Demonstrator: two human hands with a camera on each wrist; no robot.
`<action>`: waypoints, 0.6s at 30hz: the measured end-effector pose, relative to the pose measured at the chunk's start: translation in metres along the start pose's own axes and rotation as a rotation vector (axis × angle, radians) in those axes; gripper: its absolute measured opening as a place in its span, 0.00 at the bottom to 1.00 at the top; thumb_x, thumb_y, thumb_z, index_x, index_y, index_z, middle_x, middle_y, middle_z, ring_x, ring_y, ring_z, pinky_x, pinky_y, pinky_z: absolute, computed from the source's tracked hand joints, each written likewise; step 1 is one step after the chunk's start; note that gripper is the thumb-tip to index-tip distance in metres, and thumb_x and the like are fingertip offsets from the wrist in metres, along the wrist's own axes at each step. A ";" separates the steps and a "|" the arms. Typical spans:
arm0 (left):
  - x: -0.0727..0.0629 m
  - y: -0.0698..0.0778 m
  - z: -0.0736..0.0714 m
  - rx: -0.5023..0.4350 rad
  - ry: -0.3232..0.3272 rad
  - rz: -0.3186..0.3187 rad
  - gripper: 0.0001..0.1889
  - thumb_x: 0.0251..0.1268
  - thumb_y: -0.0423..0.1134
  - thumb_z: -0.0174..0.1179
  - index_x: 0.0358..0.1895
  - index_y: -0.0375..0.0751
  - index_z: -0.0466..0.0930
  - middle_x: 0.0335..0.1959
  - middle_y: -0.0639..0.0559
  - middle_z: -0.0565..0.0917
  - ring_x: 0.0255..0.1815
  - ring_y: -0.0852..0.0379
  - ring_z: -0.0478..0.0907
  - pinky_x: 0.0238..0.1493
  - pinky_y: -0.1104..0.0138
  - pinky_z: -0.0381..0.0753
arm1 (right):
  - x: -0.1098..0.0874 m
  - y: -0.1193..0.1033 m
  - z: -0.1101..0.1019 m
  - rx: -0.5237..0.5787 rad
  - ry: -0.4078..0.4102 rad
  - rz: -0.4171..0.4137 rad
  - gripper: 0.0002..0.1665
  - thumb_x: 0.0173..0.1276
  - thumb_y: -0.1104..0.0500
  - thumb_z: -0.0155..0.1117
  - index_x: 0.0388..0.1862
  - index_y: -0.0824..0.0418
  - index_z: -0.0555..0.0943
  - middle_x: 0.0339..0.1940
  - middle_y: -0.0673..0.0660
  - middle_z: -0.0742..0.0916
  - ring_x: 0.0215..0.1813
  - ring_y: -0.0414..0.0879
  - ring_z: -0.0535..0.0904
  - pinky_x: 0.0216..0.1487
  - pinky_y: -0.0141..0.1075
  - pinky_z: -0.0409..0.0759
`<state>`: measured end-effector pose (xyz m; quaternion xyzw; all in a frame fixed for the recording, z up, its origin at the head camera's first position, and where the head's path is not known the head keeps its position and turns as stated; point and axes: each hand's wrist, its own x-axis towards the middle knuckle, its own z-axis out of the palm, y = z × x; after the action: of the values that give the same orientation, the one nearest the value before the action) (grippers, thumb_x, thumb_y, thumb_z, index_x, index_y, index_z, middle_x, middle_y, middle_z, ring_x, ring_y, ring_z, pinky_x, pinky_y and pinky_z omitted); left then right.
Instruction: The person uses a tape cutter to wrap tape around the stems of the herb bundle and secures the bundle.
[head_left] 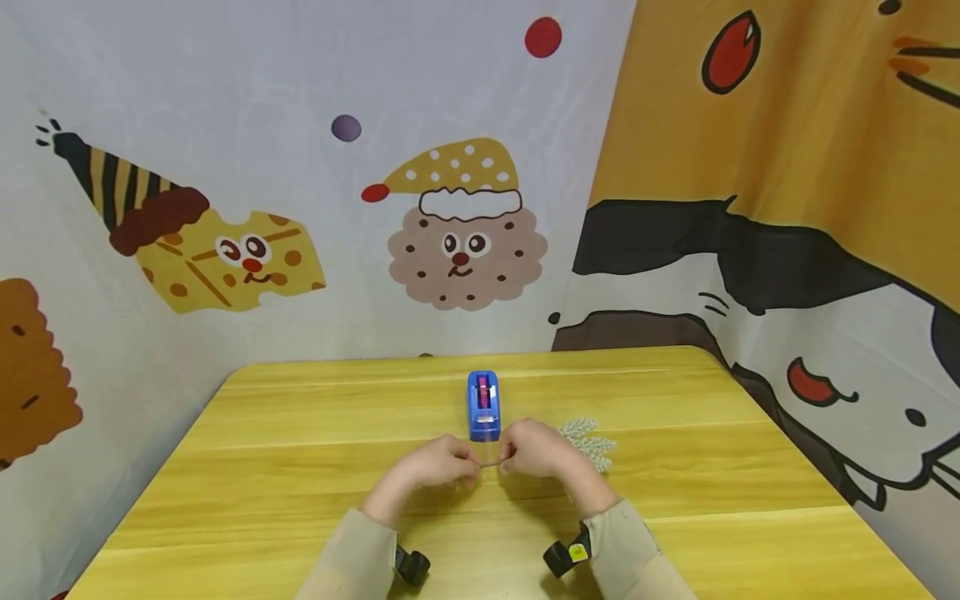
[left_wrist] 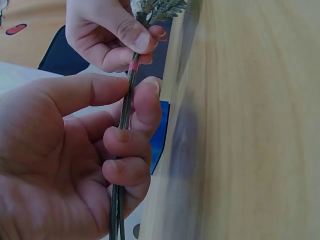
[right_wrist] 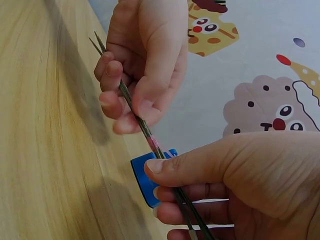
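A thin bundle of dark green flower stems [left_wrist: 117, 210] lies across both hands. My left hand [head_left: 442, 462] curls its fingers round the lower stems, whose ends stick out past it. The right hand [head_left: 536, 450] pinches the bundle between thumb and fingers nearer its head of small pale flowers [head_left: 592, 443]. Between the hands a band of pink tape [right_wrist: 154, 142] sits round the stems. Just beyond them stands a blue tape dispenser [head_left: 483, 423] holding a pink roll [head_left: 483, 392]. From its front a faint pinkish tape strip [head_left: 490, 451] reaches toward the stems.
The wooden table [head_left: 300, 433] spreads to both sides of the hands. Behind it hangs a cloth backdrop [head_left: 420, 75] printed with cartoon figures. Black camera mounts [head_left: 412, 567] sit at both wrists, beside the sleeves.
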<state>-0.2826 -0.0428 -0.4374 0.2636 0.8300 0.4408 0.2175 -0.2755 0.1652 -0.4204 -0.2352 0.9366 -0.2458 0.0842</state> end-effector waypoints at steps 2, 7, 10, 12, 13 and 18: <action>-0.001 0.000 -0.001 -0.002 0.000 0.009 0.12 0.68 0.33 0.52 0.31 0.33 0.84 0.24 0.48 0.83 0.25 0.59 0.71 0.27 0.69 0.70 | 0.000 0.000 0.000 0.016 0.002 -0.005 0.08 0.55 0.65 0.72 0.22 0.55 0.82 0.21 0.43 0.80 0.25 0.39 0.74 0.30 0.34 0.75; -0.004 0.002 -0.004 -0.035 0.012 0.034 0.13 0.71 0.32 0.51 0.33 0.31 0.85 0.24 0.44 0.83 0.22 0.59 0.67 0.26 0.69 0.66 | 0.000 0.002 -0.003 0.082 0.007 -0.051 0.06 0.58 0.63 0.71 0.23 0.57 0.85 0.21 0.44 0.81 0.23 0.38 0.73 0.28 0.33 0.75; -0.005 0.002 -0.006 -0.039 0.017 0.043 0.12 0.70 0.33 0.53 0.35 0.31 0.85 0.25 0.43 0.83 0.20 0.59 0.65 0.24 0.69 0.66 | 0.001 0.003 -0.005 0.105 -0.017 -0.077 0.07 0.61 0.62 0.69 0.23 0.59 0.86 0.18 0.43 0.79 0.20 0.37 0.69 0.24 0.31 0.71; -0.004 0.001 -0.006 -0.042 0.020 0.043 0.11 0.70 0.33 0.54 0.35 0.31 0.85 0.25 0.43 0.83 0.20 0.59 0.66 0.24 0.69 0.67 | 0.000 0.005 -0.005 0.110 -0.033 -0.085 0.08 0.63 0.62 0.68 0.23 0.60 0.86 0.17 0.44 0.78 0.19 0.36 0.67 0.23 0.30 0.68; -0.004 0.001 -0.006 -0.043 0.023 0.042 0.11 0.69 0.33 0.55 0.35 0.32 0.86 0.25 0.43 0.84 0.21 0.58 0.66 0.25 0.68 0.68 | 0.000 0.005 -0.006 0.112 -0.041 -0.083 0.08 0.63 0.63 0.67 0.23 0.61 0.86 0.17 0.44 0.78 0.19 0.36 0.66 0.22 0.30 0.67; -0.004 0.000 -0.005 -0.060 0.047 0.030 0.09 0.68 0.32 0.57 0.34 0.31 0.85 0.27 0.43 0.84 0.25 0.57 0.74 0.28 0.65 0.76 | -0.001 0.002 -0.007 0.096 -0.037 -0.068 0.07 0.62 0.65 0.67 0.24 0.61 0.86 0.18 0.44 0.79 0.20 0.37 0.68 0.23 0.31 0.69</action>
<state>-0.2826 -0.0484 -0.4345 0.2590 0.8173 0.4746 0.1991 -0.2779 0.1701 -0.4158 -0.2672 0.9134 -0.2888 0.1041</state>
